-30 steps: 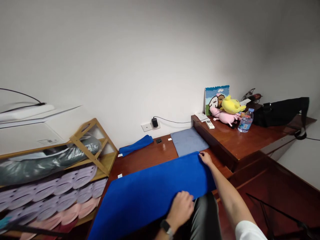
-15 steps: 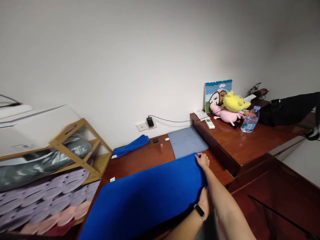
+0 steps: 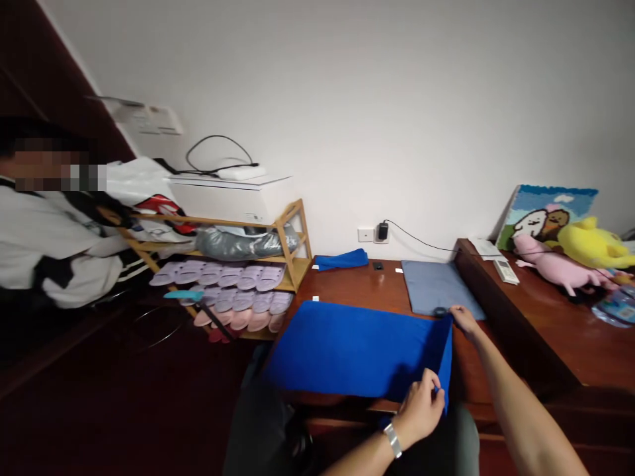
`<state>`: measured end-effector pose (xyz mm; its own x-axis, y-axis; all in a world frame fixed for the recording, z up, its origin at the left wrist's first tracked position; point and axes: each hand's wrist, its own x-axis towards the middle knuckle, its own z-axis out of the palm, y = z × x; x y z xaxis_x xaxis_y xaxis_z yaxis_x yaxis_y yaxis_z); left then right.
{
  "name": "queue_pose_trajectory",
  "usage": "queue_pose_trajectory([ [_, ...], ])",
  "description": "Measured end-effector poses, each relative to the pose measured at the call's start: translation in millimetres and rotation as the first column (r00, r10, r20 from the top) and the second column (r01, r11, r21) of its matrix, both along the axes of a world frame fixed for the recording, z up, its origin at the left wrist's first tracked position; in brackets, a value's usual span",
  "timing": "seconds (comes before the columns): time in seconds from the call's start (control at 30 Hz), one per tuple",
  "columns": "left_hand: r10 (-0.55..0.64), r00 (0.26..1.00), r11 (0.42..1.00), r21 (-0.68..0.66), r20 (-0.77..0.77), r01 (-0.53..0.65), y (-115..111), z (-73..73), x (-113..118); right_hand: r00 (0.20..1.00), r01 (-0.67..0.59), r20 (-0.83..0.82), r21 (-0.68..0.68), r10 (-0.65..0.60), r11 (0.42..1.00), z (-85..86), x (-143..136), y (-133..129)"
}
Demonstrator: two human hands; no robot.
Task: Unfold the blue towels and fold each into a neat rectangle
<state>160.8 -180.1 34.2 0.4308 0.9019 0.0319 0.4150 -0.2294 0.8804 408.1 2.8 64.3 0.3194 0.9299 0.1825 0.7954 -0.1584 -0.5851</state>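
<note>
A blue cloth lies spread over the brown desk, its right end lifted off the surface. My left hand, with a watch band at the wrist, pinches the near right corner of this cloth. At the far right corner, my right hand grips the cloth between thumb and fingers. Just left of my right hand, a small dark round object sits by the grey-blue folded cloth. Against the wall lies a folded blue cloth.
On the left stands a wooden rack with slippers and a white box. A person sits at the far left. Plush toys, a remote and a bottle are on the raised right surface.
The view has swung left, bringing the person into sight. The cloth's right end is now raised and folding inward, with my left hand pinching its near corner.
</note>
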Motion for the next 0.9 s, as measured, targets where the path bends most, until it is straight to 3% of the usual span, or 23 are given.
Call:
queue_pose_trajectory([
  [0.13, 0.174, 0.969, 0.983, 0.031, 0.178, -0.182, 5.2, 26.8, -82.3, 0.980, -0.136, -0.151, -0.022, 0.131, 0.990, 32.7, -84.7, 38.5],
  [0.23, 0.314, 0.901, 0.929, 0.099, 0.299, -0.356, 2.8, 44.1, -158.4, 0.945, -0.296, -0.150, -0.018, 0.290, 0.955, 55.5, -181.4, 74.9],
  [0.3, 0.434, 0.841, 0.868, 0.102, 0.324, -0.487, 0.2, 45.7, -211.5, 0.910, -0.407, -0.108, -0.040, 0.401, 0.913, 63.9, -259.7, 93.9],
  [0.43, 0.632, 0.744, 0.763, -0.006, 0.215, -0.646, -3.8, 20.0, -312.2, 0.823, -0.560, -0.005, -0.176, 0.568, 0.810, 52.5, -412.7, 104.5],
  [0.53, 0.712, 0.698, 0.696, -0.050, -0.074, -0.716, -9.5, -14.5, -371.3, 0.773, -0.582, 0.073, -0.312, 0.630, 0.751, 25.1, -486.1, 90.8],
  [0.6, 0.745, 0.636, 0.651, 0.009, -0.203, -0.759, -15.3, -37.4, -396.5, 0.754, -0.569, 0.129, -0.360, 0.643, 0.739, 5.1, -508.0, 78.8],
  [0.67, 0.768, 0.605, 0.630, 0.073, -0.209, -0.773, -19.9, -56.0, -408.5, 0.749, -0.550, 0.187, -0.360, 0.636, 0.754, -11.6, -514.0, 70.0],
  [0.77, 0.793, 0.584, 0.604, 0.102, -0.174, -0.790, -19.7, -72.9, -408.6, 0.737, -0.552, 0.239, -0.326, 0.632, 0.767, -26.4, -510.8, 66.9],
  [0.9, 0.844, 0.503, 0.534, 0.191, -0.186, -0.824, -10.3, -87.2, -402.0, 0.710, -0.587, 0.243, -0.315, 0.661, 0.746, -29.7, -510.2, 73.6],
])
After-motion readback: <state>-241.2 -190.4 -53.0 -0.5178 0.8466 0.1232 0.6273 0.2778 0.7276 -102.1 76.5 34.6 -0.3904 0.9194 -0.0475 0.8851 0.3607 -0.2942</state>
